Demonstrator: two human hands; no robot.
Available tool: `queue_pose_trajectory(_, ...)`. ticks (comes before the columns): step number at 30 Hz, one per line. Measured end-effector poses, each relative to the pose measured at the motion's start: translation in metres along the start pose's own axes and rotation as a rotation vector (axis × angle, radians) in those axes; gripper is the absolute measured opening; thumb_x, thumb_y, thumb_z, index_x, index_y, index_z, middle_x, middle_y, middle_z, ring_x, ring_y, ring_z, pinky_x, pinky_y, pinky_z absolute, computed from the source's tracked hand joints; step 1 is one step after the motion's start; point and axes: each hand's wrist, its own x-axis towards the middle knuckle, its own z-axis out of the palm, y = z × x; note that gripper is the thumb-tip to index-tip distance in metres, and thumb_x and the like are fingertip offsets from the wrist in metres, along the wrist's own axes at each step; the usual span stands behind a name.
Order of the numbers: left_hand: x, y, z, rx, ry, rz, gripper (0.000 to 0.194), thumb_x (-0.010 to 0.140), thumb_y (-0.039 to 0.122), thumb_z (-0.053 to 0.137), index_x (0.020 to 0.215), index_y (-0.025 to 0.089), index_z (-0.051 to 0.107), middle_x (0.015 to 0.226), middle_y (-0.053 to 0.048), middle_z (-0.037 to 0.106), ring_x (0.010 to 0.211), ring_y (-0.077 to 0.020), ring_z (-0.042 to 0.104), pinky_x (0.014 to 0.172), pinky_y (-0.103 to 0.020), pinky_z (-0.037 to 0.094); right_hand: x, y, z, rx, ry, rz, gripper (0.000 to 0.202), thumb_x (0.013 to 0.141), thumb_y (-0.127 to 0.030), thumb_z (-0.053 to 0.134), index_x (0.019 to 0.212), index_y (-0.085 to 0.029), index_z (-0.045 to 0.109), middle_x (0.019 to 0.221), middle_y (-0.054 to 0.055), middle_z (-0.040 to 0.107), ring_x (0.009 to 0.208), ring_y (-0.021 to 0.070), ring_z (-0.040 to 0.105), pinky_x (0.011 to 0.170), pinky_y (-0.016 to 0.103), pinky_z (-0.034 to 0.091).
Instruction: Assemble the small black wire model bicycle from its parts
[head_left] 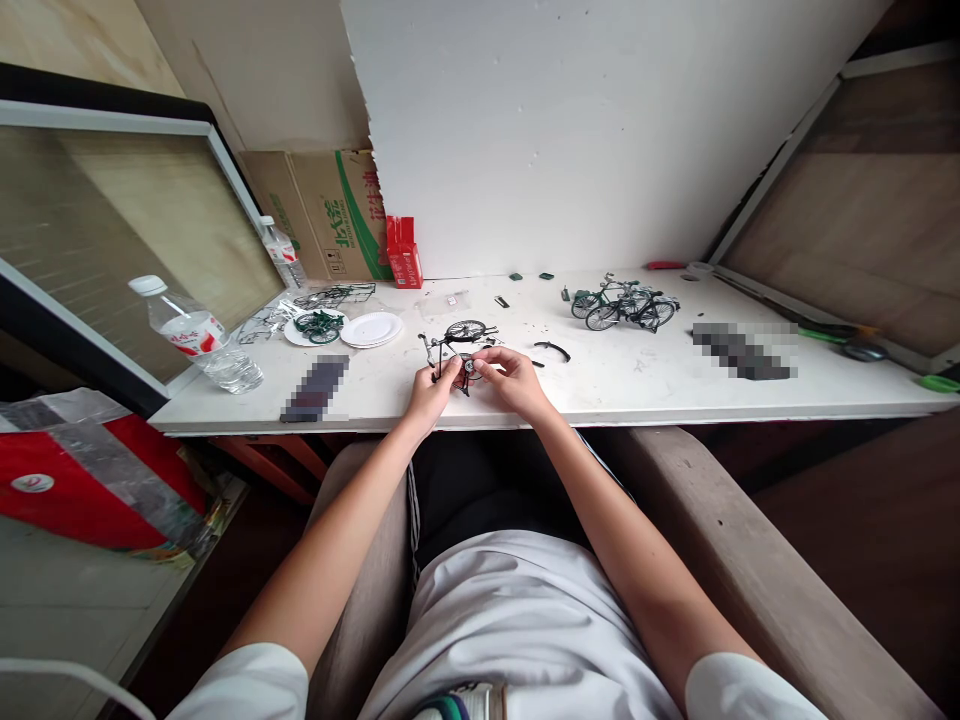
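Left hand [435,392] is pinching a small black model bicycle [469,366] near the front edge of the white table [615,392]; fingers are hiding part of the frame. Right hand [511,375] is bunching its fingertips by the round hub, can't tell if gripping. Pixelation is masking a left dark object [313,390] and a right dark object [739,350].

Soft, diffuse light brightens the white table [615,395] and the white board [600,130] behind it — shadows stay faint, but the floor beneath sinks into darkness. Wide-angle distortion stretches the edges — pixelated blocks [313,388] obscure two tabletop patches.
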Motion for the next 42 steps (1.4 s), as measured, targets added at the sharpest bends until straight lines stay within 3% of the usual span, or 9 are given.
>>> queue_pose_trajectory(30,-0.0006,-0.0032,-0.0039,0.115,-0.011,0.052,0.048,0.087,0.063,0.078,0.095,0.015,0.082,0.087,-0.009,0.078,0.079,-0.0198,0.069,0.071,-0.03,0.053,-0.0009,-0.0025,0.0031,-0.008,0.005,0.008,0.04,0.088,-0.06,0.08,0.1,-0.022,0.077,0.099,0.006,0.076,0.093,0.0211,0.07,0.085,0.033,0.056)
queue_pose_trajectory(42,-0.0019,0.0016,0.0016,0.004,0.052,0.022,0.049,0.078,0.062,0.086,0.094,0.016,0.081,0.089,-0.008,0.078,0.08,-0.0189,0.069,0.076,-0.031,0.054,-0.0016,-0.0007,0.0025,-0.074,0.021,-0.07,0.033,0.092,-0.053,0.077,0.104,-0.024,0.083,0.104,0.007,0.079,0.1,0.0238,0.072,0.084,0.035,0.055)
